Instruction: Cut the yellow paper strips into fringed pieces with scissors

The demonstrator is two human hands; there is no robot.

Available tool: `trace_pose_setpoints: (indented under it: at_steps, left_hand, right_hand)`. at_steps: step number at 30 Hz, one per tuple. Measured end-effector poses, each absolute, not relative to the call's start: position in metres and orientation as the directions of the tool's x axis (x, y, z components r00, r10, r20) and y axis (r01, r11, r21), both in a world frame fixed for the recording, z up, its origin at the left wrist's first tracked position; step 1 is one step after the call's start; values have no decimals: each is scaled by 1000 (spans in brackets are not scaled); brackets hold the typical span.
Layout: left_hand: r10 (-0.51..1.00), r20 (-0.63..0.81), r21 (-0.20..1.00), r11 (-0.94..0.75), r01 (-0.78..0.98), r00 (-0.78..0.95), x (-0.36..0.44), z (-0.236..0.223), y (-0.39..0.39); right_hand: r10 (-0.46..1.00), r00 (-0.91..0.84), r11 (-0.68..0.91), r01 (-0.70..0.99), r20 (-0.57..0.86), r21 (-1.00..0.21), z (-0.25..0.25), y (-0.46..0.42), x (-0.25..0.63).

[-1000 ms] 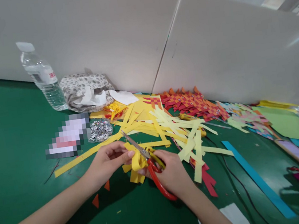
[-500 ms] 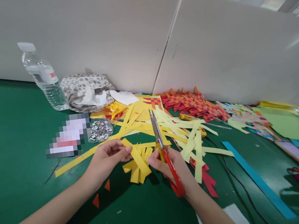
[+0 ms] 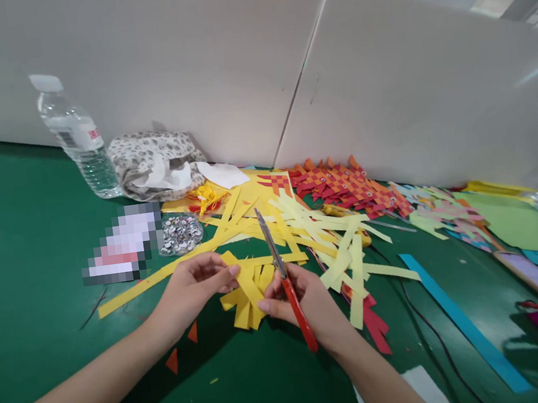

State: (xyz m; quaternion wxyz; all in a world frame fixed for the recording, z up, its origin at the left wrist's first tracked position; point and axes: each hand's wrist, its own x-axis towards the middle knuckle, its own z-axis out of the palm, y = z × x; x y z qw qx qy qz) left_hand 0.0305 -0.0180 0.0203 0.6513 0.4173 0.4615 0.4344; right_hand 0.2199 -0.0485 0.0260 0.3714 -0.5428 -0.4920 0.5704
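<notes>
Left hand (image 3: 197, 297): my thumb and fingers pinch the upper end of a flat yellow paper strip (image 3: 245, 278), just above short yellow cuttings (image 3: 243, 317).
Right hand (image 3: 307, 302): my fingers curl round scissors (image 3: 298, 313), red-handled, slim metal blades together; my thumb meets the strip's lower end.
Crowding my reach: crisscrossed pale-yellow strips (image 3: 356, 269) just beyond the scissors.
Farther back: woven red-orange shapes (image 3: 346, 185), a lumpy spotted cloth bag (image 3: 156, 153), a ribbed clear bottle (image 3: 83, 146).
Underneath: smooth green tabletop (image 3: 274, 392).
</notes>
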Motion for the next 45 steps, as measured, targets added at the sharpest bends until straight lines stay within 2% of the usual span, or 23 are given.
trace_pose_setpoints:
  at_steps: [12,23,45]
  left_hand:
    - [954,-239,947,270,-173,184,30,22,-19]
    - [948,-244,944,281,-173,206,26,19,-17]
    - [962,-205,963,232,-141,182,26,19,-16]
  right_hand:
    - [966,-121,-215,117,-229,-970,23,-48,223]
    - [958,-78,-283,-85,-277,-955,28,-46,222]
    - [952,-118,-285,0,-283,-959,26,-45,225]
